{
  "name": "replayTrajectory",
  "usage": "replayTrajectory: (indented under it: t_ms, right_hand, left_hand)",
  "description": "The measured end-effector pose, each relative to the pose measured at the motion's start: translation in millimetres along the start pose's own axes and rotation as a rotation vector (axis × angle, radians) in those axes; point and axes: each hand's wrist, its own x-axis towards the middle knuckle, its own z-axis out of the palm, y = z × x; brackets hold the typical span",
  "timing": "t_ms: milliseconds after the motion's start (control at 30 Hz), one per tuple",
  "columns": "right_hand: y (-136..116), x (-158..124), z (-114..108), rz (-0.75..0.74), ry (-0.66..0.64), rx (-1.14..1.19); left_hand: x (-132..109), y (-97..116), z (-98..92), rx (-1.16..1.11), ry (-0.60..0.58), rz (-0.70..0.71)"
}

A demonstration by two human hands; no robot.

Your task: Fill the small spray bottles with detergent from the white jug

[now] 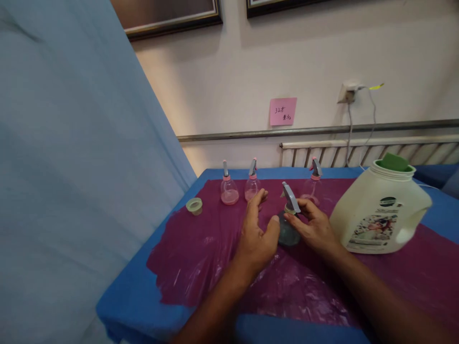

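Note:
A dark greenish spray bottle (289,236) with a grey trigger head stands on the purple plastic sheet (201,258). My right hand (315,227) has its thumb and fingers closed around the bottle's neck, just under the trigger. To the left of the bottle, my left hand (258,236) has its fingers stretched out and its thumb apart, close to the bottle's side, with nothing in it. Behind my hands stand a clear spray bottle with pink liquid (230,195), a second one (251,186) partly hidden by my left fingers, and a third one (312,187) farther right.
A large cream jug (376,215) with a green piece in its mouth stands close to my right hand. A pale green cap (194,206) lies at the left. The blue-covered table (129,286) meets a light blue curtain (71,167); a radiator (330,150) is behind.

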Motion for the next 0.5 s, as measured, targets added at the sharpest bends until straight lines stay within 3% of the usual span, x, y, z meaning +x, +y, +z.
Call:
replayTrajectory:
  t_ms: [67,133,233,333,400,500]
  right_hand:
    - [1,0,0,0.004,0.007,-0.007]
    - [1,-1,1,0.006,0.015,-0.019]
    - [2,-1,1,0.0,0.025,-0.036]
    - [1,-1,2,0.003,0.023,-0.044]
    - [1,-1,2,0.011,0.019,-0.044]
    - [2,-2,1,0.019,0.007,-0.039]
  left_hand:
    - [1,0,-26.3,0.126,-0.117,0.006]
    - [1,-16,-61.6,0.311,-0.203,-0.021]
    - [-2,-57,-122.4,0.643,-0.239,-0.144]
    - [-7,-94,-174.0,0.824,-0.248,-0.283]
    - [-10,-106,-195.3,0.874,-0.223,-0.301]
    - [-11,-107,-208.5,0.879,-0.191,-0.32]
